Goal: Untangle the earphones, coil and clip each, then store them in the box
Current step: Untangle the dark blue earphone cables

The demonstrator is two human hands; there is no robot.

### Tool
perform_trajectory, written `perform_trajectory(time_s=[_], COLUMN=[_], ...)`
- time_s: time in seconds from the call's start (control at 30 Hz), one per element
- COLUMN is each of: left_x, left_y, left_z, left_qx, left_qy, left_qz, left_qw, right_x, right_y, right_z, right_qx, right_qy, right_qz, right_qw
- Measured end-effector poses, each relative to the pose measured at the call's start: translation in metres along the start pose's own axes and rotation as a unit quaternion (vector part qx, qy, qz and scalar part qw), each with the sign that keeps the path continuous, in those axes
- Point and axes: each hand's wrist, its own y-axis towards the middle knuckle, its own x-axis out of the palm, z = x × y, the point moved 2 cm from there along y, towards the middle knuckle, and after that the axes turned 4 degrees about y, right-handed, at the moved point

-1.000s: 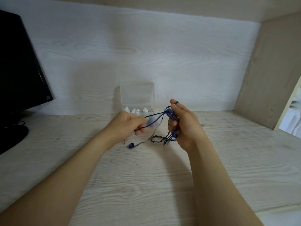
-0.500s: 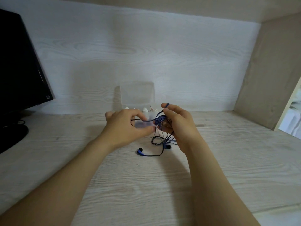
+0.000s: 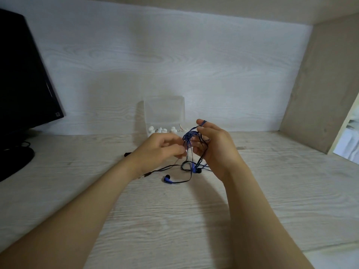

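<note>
While tangled, one blue earphone cord (image 3: 189, 139) gripped by two hands (image 3: 194, 148), seemingly.

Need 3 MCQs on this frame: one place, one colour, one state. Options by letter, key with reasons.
1. Where is the clear box?
A. against the back wall
B. at the desk's front edge
C. on the monitor

2. What colour is the earbud lying on the desk?
A. red
B. blue
C. yellow

3. What state is the dark cable in?
A. coiled and clipped
B. stored in the box
C. tangled between both hands

Key: 1 A, it stands by the wall behind the hands. 2 B, its body is blue. 3 C, the left hand and right hand hold a loose knot.
</note>
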Motion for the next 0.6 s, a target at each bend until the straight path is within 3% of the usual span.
perform_trajectory(time_s=[0.23,0.47,0.6], left_x=[0.0027,0.0028,0.0005], left_y=[0.0039,0.0045,0.0072], left_z=[-0.0065,-0.0051,-0.0040], left_qx=[0.011,-0.028,-0.052], left_qy=[-0.019,-0.129,-0.160], left_qz=[-0.009,-0.032,0.020], left_qw=[1.000,0.991,0.986], right_x=[-0.0020,-0.0029,-0.0030], right_y=[-0.0042,-0.0051,-0.0041], right_z=[-0.0011,-0.0007,0.0010], right_qx=[-0.010,-0.025,-0.016], right_qy=[-0.024,-0.049,-0.049], right_qz=[0.006,0.026,0.017], right_qw=[1.000,0.998,0.999])
